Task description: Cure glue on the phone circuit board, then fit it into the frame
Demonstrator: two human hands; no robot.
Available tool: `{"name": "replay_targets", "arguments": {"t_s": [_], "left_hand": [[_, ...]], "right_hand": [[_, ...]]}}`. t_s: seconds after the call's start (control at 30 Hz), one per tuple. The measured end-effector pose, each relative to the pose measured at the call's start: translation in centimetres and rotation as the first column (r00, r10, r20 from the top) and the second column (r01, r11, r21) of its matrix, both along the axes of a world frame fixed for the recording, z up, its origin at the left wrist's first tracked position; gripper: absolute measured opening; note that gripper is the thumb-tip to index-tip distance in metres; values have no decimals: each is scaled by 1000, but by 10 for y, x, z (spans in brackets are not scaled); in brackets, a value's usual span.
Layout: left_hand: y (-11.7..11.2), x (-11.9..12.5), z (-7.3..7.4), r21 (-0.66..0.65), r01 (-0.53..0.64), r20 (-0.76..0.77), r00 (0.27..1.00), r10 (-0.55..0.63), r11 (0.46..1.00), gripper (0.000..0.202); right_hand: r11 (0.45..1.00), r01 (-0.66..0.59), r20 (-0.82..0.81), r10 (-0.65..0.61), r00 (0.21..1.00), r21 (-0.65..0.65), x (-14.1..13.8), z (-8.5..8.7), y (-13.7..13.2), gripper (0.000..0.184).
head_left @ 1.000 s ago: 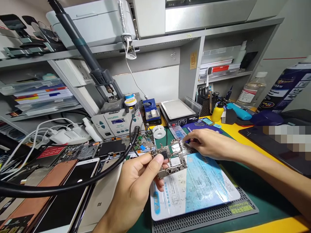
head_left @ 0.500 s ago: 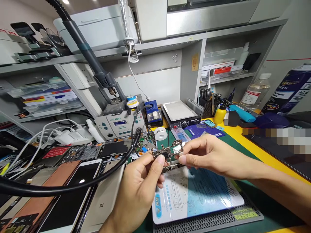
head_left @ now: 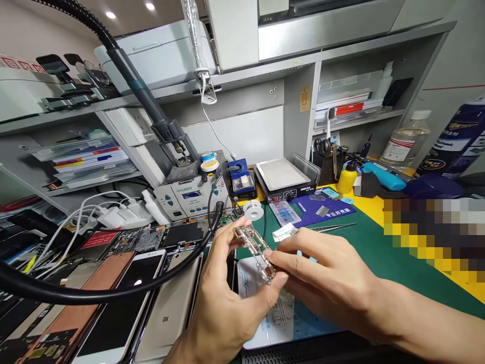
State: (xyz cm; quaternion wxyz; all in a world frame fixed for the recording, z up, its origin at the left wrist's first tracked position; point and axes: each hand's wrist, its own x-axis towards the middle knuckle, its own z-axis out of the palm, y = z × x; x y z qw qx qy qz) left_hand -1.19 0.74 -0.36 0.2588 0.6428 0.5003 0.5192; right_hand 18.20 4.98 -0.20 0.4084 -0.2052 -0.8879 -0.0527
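Turned and tilted since the earlier frame, a silver-and-gold rectangular phone logic board (head_left: 253,254) is being held between both hands, above a printed blue-and-white sheet (head_left: 265,313). Its edges are being pinched closed between the thumb and fingers of the left hand (head_left: 227,298) and by the fingertips (head_left: 273,257) of the right hand (head_left: 326,283). Beyond the grip, steel tweezers (head_left: 333,227) are lying on a green cutting mat (head_left: 364,258), with a white solder-wire spool (head_left: 253,210) just behind the board.

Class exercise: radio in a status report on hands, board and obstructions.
Left hand and right hand both gripping phone board. Black hose beside left hand.
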Motion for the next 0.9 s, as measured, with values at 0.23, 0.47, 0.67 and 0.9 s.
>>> {"name": "replay_targets", "arguments": {"t_s": [0.23, 0.47, 0.67, 0.9], "left_hand": [[-8, -4, 26, -190, 271, 432, 886, -168, 944, 76], [8, -28, 22, -72, 631, 729, 562, -391, 772, 63], [17, -32, 21, -52, 788, 813, 391, -432, 614, 70], [27, -11, 24, -98, 883, 873, 297, -387, 459, 70]], "right_hand": [[928, -131, -185, 68, 980, -349, 2, 17, -6, 73], [856, -224, -223, 132, 966, -465, 0, 18, -8, 72], [807, -261, -250, 146, 957, -529, 0, 21, -9, 83], [76, -629, -624, 82, 777, -774, 3, 35, 0, 28]]}}
